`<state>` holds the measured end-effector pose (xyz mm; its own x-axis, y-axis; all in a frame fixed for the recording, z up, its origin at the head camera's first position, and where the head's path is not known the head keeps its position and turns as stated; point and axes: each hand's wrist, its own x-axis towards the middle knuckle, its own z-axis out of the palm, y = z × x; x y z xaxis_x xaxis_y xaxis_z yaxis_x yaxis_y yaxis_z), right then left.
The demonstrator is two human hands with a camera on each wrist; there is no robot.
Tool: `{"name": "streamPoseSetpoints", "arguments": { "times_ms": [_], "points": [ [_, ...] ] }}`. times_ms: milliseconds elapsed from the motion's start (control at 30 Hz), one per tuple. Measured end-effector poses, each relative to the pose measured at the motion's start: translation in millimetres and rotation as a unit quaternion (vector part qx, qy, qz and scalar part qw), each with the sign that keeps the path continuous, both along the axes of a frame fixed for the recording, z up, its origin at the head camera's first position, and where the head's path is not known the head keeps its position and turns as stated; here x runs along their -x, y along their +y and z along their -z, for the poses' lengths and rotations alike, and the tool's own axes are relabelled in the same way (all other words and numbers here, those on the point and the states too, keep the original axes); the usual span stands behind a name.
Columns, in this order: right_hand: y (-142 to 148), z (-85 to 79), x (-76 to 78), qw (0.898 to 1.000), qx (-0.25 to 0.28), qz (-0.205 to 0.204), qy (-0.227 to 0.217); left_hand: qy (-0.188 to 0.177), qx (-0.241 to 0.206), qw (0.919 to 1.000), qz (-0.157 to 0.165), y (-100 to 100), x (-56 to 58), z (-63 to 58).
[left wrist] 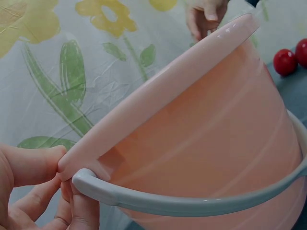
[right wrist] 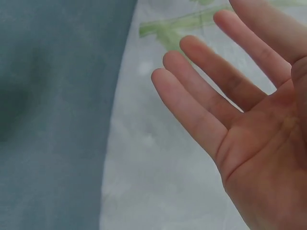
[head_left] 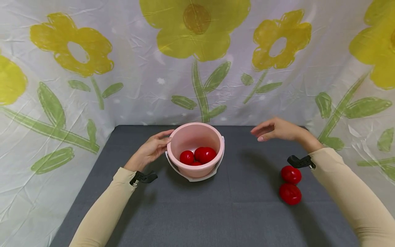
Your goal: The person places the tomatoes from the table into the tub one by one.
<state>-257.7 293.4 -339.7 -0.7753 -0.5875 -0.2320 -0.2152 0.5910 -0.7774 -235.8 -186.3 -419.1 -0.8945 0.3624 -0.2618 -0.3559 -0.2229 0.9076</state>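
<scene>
In the head view a pink bucket [head_left: 195,135] with a white handle [head_left: 197,179] stands on the dark table, tilted toward me. My left hand [head_left: 152,148] pinches its left rim; the left wrist view shows thumb and fingers [left wrist: 33,165] at the rim beside the handle's end. Several shiny red round things, like tomatoes [head_left: 206,155], lie inside the bucket. To the right, my right hand [head_left: 276,129] hovers above the table with nothing in it. The right wrist view shows that palm [right wrist: 268,143] with the fingers extended and spread.
Two more red tomato-like things, a farther one [head_left: 291,174] and a nearer one [head_left: 290,194], touch each other on the table near my right forearm. A white cloth [head_left: 139,85] with yellow flowers hangs behind and beside the table [head_left: 191,212].
</scene>
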Motion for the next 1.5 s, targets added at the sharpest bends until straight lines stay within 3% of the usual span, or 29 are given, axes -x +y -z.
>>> {"name": "streamPoseSetpoints", "arguments": {
  "times_ms": [467, 733, 867, 1267, 1500],
  "points": [
    [59, 42.5, -34.6, 0.996, -0.032, 0.074, 0.029, -0.001, 0.012, 0.9999, -0.005, 2, 0.2, -1.3],
    [89, 73.2, -51.3, 0.996, -0.016, 0.092, 0.012, -0.001, 0.012, 0.9999, -0.006, 3, 1.5, -0.4],
    [98, 86.0, -57.5, 0.995, -0.016, 0.094, 0.0, 0.0, 0.015, 0.9999, -0.004, 3, 1.8, -0.4],
    [114, 108.9, -72.2, 0.996, -0.047, 0.07, 0.02, -0.003, 0.012, 0.9999, -0.009, 3, 1.2, -1.1],
    [120, 117.8, -75.3, 0.998, -0.032, 0.061, 0.008, -0.003, 0.013, 0.9999, -0.01, 3, 0.3, -0.9]
  ]
}}
